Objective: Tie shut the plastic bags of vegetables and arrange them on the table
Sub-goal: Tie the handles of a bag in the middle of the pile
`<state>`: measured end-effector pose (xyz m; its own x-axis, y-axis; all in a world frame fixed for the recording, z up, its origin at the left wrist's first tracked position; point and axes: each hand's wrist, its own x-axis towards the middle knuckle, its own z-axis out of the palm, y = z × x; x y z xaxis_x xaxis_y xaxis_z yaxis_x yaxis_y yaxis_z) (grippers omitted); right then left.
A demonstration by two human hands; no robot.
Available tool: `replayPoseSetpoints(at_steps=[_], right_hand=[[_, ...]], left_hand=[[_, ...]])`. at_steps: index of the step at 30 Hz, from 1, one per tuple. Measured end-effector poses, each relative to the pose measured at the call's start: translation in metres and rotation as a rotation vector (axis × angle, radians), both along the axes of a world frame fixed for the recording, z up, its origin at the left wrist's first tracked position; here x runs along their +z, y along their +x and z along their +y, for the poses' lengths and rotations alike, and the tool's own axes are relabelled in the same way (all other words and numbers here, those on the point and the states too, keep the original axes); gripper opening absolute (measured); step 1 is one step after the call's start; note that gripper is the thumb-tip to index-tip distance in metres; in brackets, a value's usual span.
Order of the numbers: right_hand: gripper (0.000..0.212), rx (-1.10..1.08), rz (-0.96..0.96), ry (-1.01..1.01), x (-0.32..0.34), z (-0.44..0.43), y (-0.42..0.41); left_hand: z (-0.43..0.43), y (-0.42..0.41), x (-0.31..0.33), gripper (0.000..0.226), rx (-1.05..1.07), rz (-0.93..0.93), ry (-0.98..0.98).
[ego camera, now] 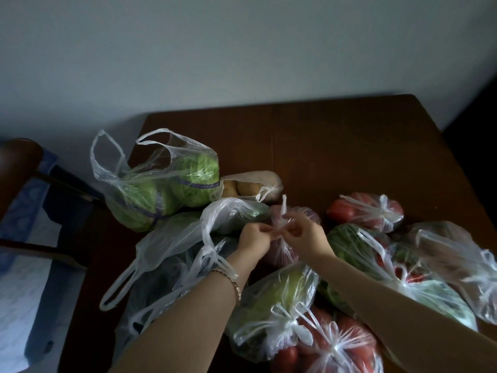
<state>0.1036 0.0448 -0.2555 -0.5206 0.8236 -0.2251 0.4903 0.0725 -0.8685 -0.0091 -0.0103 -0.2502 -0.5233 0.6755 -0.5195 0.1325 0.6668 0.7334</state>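
Several clear plastic bags of vegetables lie on a dark wooden table (pixel 336 146). At the centre my left hand (pixel 254 239) and my right hand (pixel 305 234) pinch the handles of a bag of reddish-purple vegetables (pixel 282 251), one handle end sticking up between them. The cabbage bag (pixel 166 189) at the left stands open with its handles loose. A small potato bag (pixel 247 187) lies open behind my hands. An open bag of dark greens (pixel 174 246) spreads under my left forearm. Knotted bags of tomatoes (pixel 367 212) and mixed vegetables (pixel 279 300) lie to the right and near me.
The far half of the table is bare wood up to a pale wall. A wooden chair (pixel 29 168) with blue fabric stands beside the table's left edge. More tied bags (pixel 457 267) crowd the right side, close to the table's edge.
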Motion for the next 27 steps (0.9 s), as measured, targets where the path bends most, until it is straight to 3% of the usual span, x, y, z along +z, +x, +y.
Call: replayPoseSetpoints(at_steps=[4, 11, 19, 22, 27], right_hand=[[0.025, 0.303, -0.060, 0.362, -0.002, 0.001, 0.006], [0.026, 0.416, -0.374, 0.310, 0.006, 0.008, -0.006], [0.021, 0.366, -0.304, 0.319, 0.008, 0.009, -0.001], [0.012, 0.244, -0.161, 0.251, 0.009, 0.009, 0.002], [0.019, 0.166, -0.057, -0.183, 0.011, 0.019, 0.008]], left_hand=[[0.000, 0.000, 0.005, 0.027, -0.054, -0.071, 0.028], [-0.004, 0.003, 0.008, 0.023, -0.073, -0.006, 0.062], [-0.009, 0.006, 0.009, 0.024, -0.067, 0.035, 0.111], [-0.010, 0.006, 0.009, 0.022, -0.077, 0.060, 0.128], [-0.014, 0.009, 0.007, 0.018, -0.127, 0.144, 0.179]])
